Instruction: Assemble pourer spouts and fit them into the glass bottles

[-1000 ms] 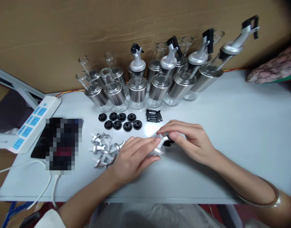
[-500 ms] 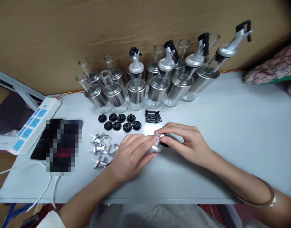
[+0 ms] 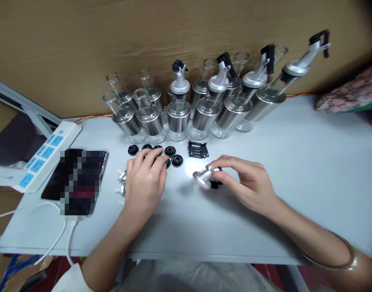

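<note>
My right hand (image 3: 249, 180) pinches a silver pourer spout (image 3: 203, 178) between thumb and fingers, its round flange facing left. Small black pieces (image 3: 215, 185) show beneath the spout, by my fingers. My left hand (image 3: 146, 178) reaches over a group of round black stoppers (image 3: 176, 160), its fingers extended and slightly apart. It covers some stoppers, and nothing held shows in it. Several more silver spouts (image 3: 122, 176) lie partly hidden beside and under the left hand. Small black levers (image 3: 198, 150) lie in a bundle beyond the right hand.
Glass bottles with steel sleeves (image 3: 151, 121) stand in rows along the cardboard wall (image 3: 82, 52); several carry silver pourers with black levers. On the left are a white power strip (image 3: 46, 154), phones (image 3: 56, 182) and a white cable (image 3: 69, 239). A pink patterned item (image 3: 347, 95) lies far right.
My left hand has let go of the silver spout and moved left, over the black stoppers. The right hand keeps its hold on the spout. The view has shifted slightly.
</note>
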Motion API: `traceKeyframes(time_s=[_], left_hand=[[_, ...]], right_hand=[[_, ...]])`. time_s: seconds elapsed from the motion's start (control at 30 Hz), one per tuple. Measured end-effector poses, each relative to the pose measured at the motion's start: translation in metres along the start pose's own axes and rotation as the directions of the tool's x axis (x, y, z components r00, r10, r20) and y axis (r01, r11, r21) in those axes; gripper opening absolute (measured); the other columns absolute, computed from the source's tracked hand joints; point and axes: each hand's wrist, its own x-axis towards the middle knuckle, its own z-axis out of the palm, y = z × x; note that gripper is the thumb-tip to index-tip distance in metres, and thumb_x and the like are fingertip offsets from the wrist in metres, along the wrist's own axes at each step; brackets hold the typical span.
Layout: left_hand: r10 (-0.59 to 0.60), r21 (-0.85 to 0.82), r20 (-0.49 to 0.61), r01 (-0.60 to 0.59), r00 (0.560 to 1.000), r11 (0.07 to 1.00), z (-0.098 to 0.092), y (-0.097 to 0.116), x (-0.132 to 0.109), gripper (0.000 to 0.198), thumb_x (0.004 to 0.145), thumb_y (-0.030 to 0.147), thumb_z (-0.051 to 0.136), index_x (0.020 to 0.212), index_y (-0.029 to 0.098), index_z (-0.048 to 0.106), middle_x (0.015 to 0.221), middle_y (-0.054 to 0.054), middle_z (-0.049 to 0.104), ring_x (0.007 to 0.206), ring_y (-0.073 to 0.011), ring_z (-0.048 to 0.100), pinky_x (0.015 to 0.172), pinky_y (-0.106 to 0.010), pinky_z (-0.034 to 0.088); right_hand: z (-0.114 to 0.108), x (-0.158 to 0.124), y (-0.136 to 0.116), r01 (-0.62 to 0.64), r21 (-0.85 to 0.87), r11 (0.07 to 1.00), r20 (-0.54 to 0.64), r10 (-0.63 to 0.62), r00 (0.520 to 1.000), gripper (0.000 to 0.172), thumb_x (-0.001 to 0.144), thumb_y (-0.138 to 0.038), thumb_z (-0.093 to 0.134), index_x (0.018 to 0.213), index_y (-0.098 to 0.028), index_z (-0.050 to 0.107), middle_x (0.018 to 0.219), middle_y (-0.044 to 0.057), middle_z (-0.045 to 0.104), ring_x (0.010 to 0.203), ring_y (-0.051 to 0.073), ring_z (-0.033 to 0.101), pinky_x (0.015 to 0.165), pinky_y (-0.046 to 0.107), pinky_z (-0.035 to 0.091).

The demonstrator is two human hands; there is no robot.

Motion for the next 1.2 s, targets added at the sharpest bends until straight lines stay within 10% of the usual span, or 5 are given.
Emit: traceKeyframes(time_s=[0.53,0.9,1.03,1.2], left_hand=[[-0.06,0.061,0.133,0.053,0.989,0.997,0.008,-0.005,-0.004,0.014,0.086,0.01,0.061,0.095,0.018,0.067,0.111,-0.007,0.072,0.1,-0.0283,0.061,0.075,-0.039,0.043],[-0.014,-0.227,-0.165,-0.024,0.986,0.974,0.002,0.0,0.0,0.012,0.08,0.006,0.06,0.085,0.017,0.058,0.094,-0.008,0.07,0.089,-0.0225,0.064,0.078,-0.036,0.049],[-0.072,-0.698,-0.277,-0.149,0.958,0.7,-0.001,0.021,-0.011,0.018,0.082,0.003,0.059,0.092,0.018,0.056,0.101,-0.007,0.066,0.093,-0.0165,0.064,0.08,-0.03,0.052],[-0.235,-0.983,0.101,0.134,0.967,0.127,0.011,0.047,-0.028,0.005,0.09,0.015,0.057,0.09,0.02,0.057,0.1,-0.005,0.061,0.081,-0.0112,0.063,0.068,-0.022,0.054]], right_hand=[[-0.001,-0.001,0.001,0.038,-0.022,0.999,0.003,-0.038,0.999,0.012,0.088,-0.012,0.061,0.094,-0.022,0.065,0.084,0.002,0.072,0.072,0.014,0.065,0.067,0.026,0.051],[-0.002,-0.003,0.0,-0.002,-0.058,0.998,-0.019,0.001,1.0,0.006,0.088,-0.017,0.061,0.091,-0.022,0.062,0.079,0.0,0.069,0.068,0.013,0.063,0.063,0.026,0.049],[-0.002,-0.006,0.004,-0.087,-0.011,0.996,-0.128,0.085,0.988,0.002,0.093,-0.024,0.056,0.091,-0.024,0.057,0.076,-0.001,0.066,0.066,0.014,0.062,0.062,0.027,0.047],[-0.003,-0.008,0.008,-0.109,0.197,0.974,-0.171,0.144,0.975,0.025,0.1,-0.042,0.038,0.085,-0.025,0.049,0.063,-0.001,0.058,0.056,0.015,0.052,0.054,0.03,0.041]])
